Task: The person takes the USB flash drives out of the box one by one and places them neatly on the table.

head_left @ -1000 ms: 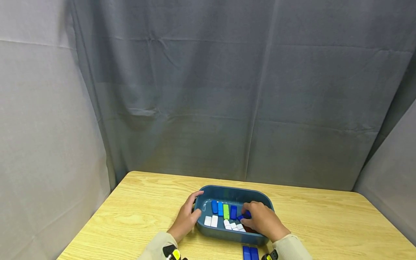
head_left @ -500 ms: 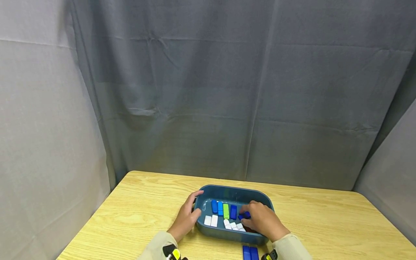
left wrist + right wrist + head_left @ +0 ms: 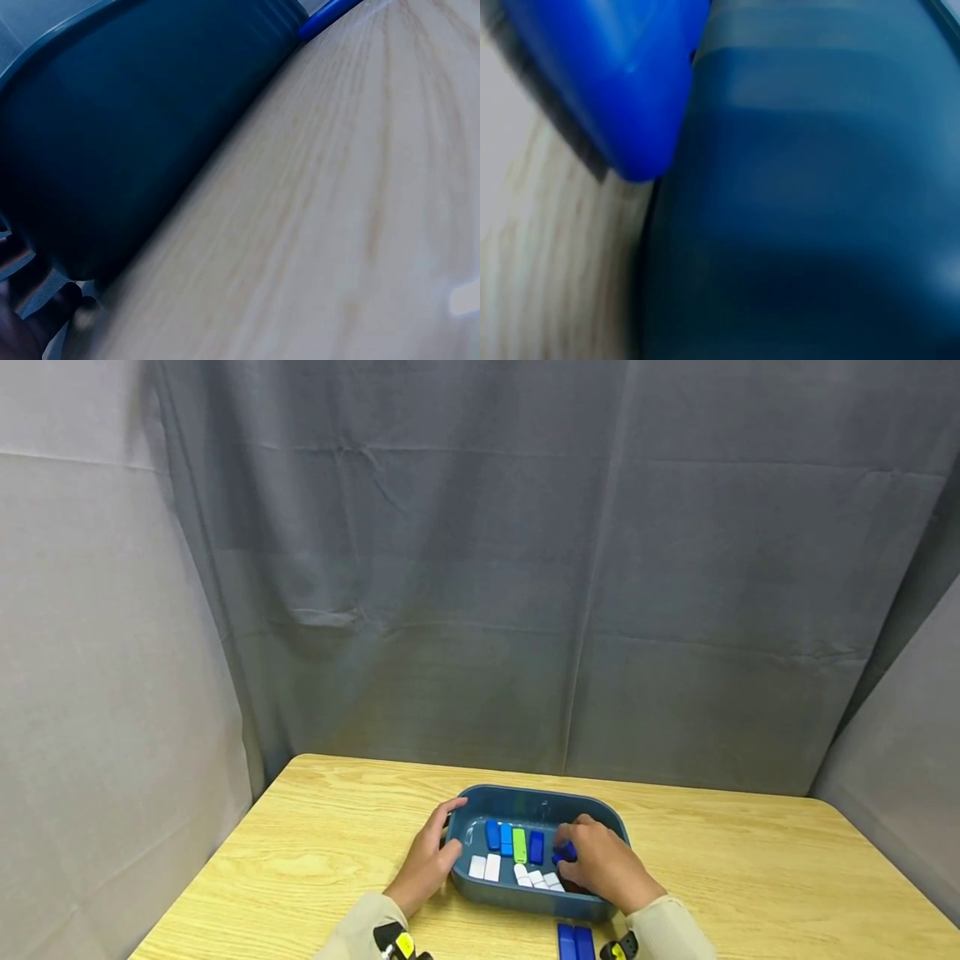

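Around my hands there is a low bin (image 3: 525, 900), standing on the table (image 3: 322, 852) with a grey cloth (image 3: 442, 577) hanging behind. Inside it, lying near one another, are two brighter blue pieces (image 3: 499, 837), a lime-green piece (image 3: 519, 846), a dark blue block (image 3: 536, 847), a pair of white tiles (image 3: 484, 867) and a cluster of small white pieces (image 3: 538, 879). Two long blue pieces (image 3: 574, 942) lie side by side on the table, outside the near wall and close to my right wrist.

My right hand (image 3: 606, 864) reaches over that wall and hides much of the bin's right end. Its thumb and forefinger curl round some dark blue pieces (image 3: 567, 852) inside the bin, leaving only a narrow gap; how firmly they press I cannot tell. Something dark reddish under the palm is mostly covered. My left hand (image 3: 426, 860) spreads wide at the left end, thumb and forefinger apart at the rim, lifting nothing.

The bin is smooth, dark teal and round-cornered, faintly glossy inside. The long blue pieces look slick and rounded at the end. The tabletop shows pale, streaky wood grain; the cloth is creased.
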`<action>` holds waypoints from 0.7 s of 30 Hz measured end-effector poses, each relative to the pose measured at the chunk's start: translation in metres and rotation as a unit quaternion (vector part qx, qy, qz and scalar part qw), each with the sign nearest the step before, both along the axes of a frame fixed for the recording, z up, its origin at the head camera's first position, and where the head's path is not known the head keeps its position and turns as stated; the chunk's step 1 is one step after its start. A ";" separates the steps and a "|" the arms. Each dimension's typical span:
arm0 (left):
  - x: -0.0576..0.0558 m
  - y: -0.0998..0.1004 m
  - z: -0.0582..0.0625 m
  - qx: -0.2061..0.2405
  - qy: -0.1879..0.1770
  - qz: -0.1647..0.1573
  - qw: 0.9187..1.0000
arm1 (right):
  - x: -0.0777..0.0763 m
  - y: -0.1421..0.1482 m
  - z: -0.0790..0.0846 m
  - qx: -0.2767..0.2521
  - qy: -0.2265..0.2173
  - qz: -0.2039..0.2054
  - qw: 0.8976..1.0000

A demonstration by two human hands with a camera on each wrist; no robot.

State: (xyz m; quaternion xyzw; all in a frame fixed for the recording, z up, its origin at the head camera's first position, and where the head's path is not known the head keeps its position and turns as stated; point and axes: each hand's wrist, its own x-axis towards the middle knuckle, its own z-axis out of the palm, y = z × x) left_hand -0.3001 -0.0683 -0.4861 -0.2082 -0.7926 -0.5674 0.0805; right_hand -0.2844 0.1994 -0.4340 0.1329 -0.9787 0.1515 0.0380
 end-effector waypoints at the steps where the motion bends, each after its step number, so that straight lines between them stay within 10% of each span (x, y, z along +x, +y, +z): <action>1: -0.001 0.000 0.000 0.000 0.001 0.002 1.000 | -0.001 0.000 0.000 -0.008 0.006 0.001 1.000; 21: -0.016 -0.001 -0.001 0.013 0.009 0.037 0.999 | 0.009 -0.004 0.014 -0.088 0.140 0.064 0.984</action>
